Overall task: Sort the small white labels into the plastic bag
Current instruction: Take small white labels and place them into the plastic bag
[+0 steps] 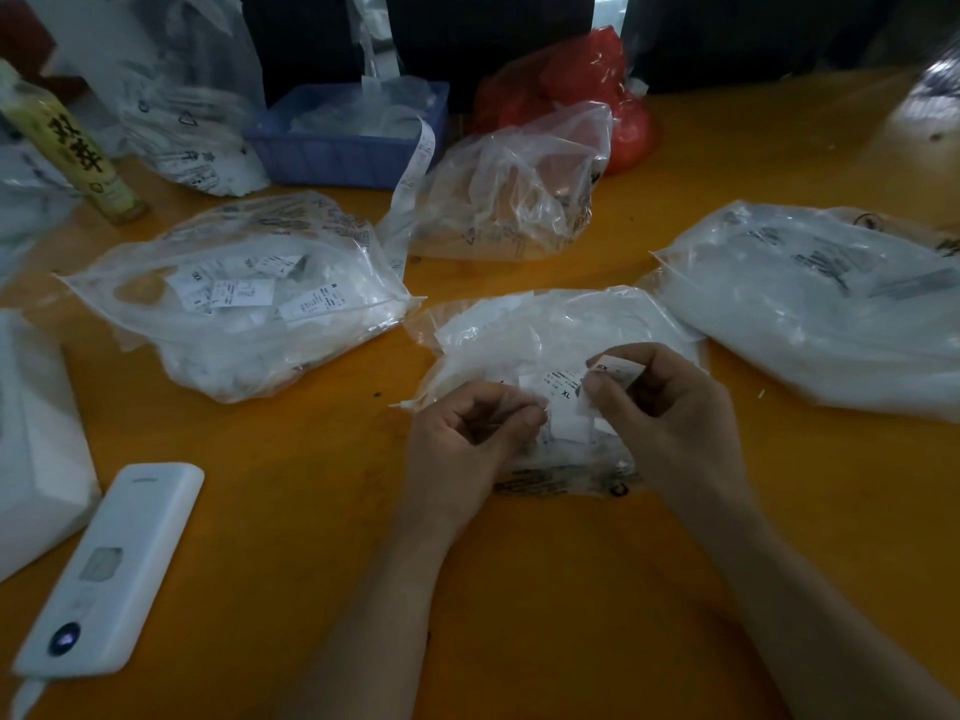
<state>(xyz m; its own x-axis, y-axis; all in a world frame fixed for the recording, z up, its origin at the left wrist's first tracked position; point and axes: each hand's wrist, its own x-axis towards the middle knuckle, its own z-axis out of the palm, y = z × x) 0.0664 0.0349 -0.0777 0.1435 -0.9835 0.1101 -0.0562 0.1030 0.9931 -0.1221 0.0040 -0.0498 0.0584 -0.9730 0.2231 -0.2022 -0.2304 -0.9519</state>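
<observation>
Left hand (467,433) pinches plastic bag (550,324) edge at 9 o'clock, likely holding its mouth; right hand (660,407) clamps label (615,379) at 3.

Orange table (519,589), dim light, dark backdrop.
</observation>
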